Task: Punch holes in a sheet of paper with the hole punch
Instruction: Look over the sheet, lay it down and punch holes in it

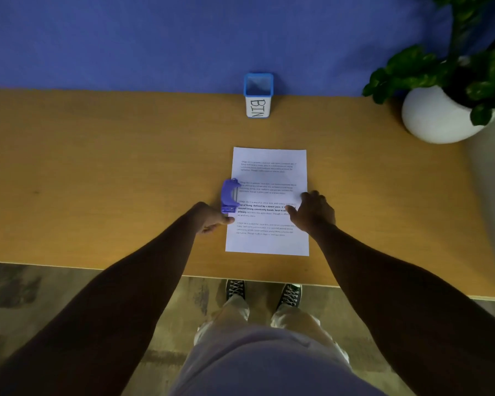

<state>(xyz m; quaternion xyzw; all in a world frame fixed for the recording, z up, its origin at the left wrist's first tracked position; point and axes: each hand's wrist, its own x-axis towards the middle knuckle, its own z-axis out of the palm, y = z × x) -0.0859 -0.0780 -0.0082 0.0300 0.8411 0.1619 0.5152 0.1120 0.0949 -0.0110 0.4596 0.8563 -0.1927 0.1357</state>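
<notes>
1. Nearest the desk's [97, 167] front edge, the left hand [209, 220] lies with loosely curled fingers, thumb tip at the hole punch's [229, 196] near end, gripping nothing
2. Purple hole punch sits over the paper's [269, 244] left edge
3. Right hand [312, 212] rests spread flat on the paper's right side
4. Blue bin [258, 95] and potted plant [440, 110] stand along the back edge
</notes>
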